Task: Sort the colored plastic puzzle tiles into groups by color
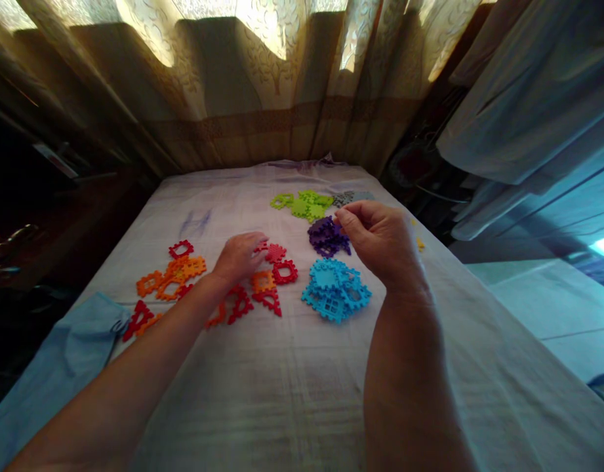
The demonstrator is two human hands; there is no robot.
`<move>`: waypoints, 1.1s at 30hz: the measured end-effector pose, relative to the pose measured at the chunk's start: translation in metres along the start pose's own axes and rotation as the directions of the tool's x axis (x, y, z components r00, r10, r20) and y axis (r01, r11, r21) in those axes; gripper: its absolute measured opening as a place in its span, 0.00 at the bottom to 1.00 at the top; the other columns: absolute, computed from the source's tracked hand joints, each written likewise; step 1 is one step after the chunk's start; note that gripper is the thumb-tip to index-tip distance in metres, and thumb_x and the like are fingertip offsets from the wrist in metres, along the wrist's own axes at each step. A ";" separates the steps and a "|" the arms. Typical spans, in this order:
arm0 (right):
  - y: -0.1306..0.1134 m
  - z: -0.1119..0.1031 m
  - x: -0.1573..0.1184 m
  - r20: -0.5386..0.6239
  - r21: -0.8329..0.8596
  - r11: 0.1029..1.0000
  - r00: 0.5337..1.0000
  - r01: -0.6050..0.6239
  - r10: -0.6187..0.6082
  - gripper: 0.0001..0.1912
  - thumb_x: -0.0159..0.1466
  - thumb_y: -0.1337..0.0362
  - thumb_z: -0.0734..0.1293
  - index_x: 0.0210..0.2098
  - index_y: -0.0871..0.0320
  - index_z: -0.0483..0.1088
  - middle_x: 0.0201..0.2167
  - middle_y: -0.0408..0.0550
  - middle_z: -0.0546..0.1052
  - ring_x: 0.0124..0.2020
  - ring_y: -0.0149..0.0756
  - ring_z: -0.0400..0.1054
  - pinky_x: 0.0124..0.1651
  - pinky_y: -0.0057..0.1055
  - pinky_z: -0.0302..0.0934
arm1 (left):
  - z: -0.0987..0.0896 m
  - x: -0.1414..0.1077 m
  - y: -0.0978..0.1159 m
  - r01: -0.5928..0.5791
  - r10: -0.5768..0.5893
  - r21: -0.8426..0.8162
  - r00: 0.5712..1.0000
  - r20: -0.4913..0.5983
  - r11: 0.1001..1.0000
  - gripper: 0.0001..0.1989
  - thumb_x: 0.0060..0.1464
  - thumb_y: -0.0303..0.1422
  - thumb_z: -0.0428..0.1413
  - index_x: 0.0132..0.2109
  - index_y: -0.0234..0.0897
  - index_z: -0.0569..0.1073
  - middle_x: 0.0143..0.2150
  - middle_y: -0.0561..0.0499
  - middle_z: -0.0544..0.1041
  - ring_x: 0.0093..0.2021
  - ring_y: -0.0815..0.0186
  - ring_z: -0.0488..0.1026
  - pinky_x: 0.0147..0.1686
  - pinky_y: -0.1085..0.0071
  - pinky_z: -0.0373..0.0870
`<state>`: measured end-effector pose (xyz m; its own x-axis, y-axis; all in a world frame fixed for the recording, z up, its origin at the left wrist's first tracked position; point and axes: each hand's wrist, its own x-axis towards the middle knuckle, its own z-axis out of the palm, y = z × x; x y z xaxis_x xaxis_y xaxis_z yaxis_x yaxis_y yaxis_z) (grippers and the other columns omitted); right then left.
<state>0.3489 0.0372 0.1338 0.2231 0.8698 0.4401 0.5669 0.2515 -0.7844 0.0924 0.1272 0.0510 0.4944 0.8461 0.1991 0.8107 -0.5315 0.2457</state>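
Observation:
My left hand reaches over the scattered red and orange pieces, its fingertips at a red piece; whether it grips one is unclear. Close by lie a red square frame and an orange square. My right hand is raised beside the purple pile, thumb and forefinger pinched together; anything between them is too small to make out. Below it sits a blue pile of toothed pieces. Further left are more orange pieces.
Green pieces and grey pieces lie towards the back of the cloth-covered surface. Some yellow pieces show behind my right hand. Blue cloth hangs at the left edge, and a curtain closes off the back.

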 end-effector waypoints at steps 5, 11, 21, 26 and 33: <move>-0.003 0.001 -0.002 -0.012 -0.023 1.000 1.000 0.000 0.000 0.14 0.63 0.55 0.65 0.32 0.58 0.76 0.25 0.46 0.77 0.27 0.33 0.70 0.30 0.28 0.61 | -0.011 0.010 -0.049 0.217 -0.247 0.220 0.961 0.121 0.951 0.27 0.54 0.37 0.53 0.61 0.35 0.69 0.64 0.41 0.69 0.64 0.52 0.66 0.63 0.60 0.60; -0.001 0.001 -0.001 -0.004 -0.033 0.999 1.000 0.000 0.000 0.14 0.63 0.55 0.65 0.32 0.57 0.76 0.25 0.45 0.77 0.27 0.33 0.70 0.29 0.28 0.61 | -0.010 0.009 -0.070 0.192 -0.260 0.271 0.933 0.246 0.943 0.29 0.57 0.45 0.50 0.62 0.38 0.68 0.62 0.43 0.72 0.60 0.54 0.69 0.58 0.65 0.63; -0.002 -0.001 -0.001 -0.013 -0.019 1.000 1.000 0.000 0.000 0.14 0.63 0.55 0.65 0.32 0.59 0.76 0.24 0.46 0.77 0.27 0.33 0.70 0.29 0.28 0.61 | -0.029 0.005 -0.069 0.262 -0.340 0.301 0.908 0.245 0.917 0.34 0.55 0.48 0.49 0.64 0.35 0.66 0.62 0.41 0.71 0.59 0.53 0.70 0.55 0.65 0.65; -0.002 0.000 -0.001 -0.024 -0.025 1.000 1.000 0.014 -0.014 0.14 0.63 0.55 0.64 0.32 0.59 0.76 0.24 0.45 0.76 0.26 0.31 0.69 0.29 0.27 0.60 | -0.049 0.003 -0.048 0.418 -0.506 0.323 0.820 0.269 0.849 0.33 0.54 0.56 0.47 0.57 0.41 0.74 0.55 0.44 0.78 0.52 0.50 0.74 0.47 0.64 0.69; -0.002 -0.001 -0.001 -0.016 -0.021 1.000 1.000 0.006 -0.006 0.15 0.63 0.55 0.64 0.32 0.59 0.76 0.24 0.45 0.76 0.27 0.32 0.70 0.30 0.28 0.61 | -0.057 0.000 -0.034 0.344 -0.429 0.281 0.835 0.345 0.896 0.26 0.57 0.46 0.47 0.60 0.47 0.72 0.52 0.48 0.79 0.47 0.56 0.76 0.42 0.68 0.69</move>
<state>0.3483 0.0357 0.1354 0.2328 0.8611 0.4519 0.5847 0.2474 -0.7726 0.0471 0.1427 0.0965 0.1735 0.9481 -0.2664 0.9845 -0.1740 0.0220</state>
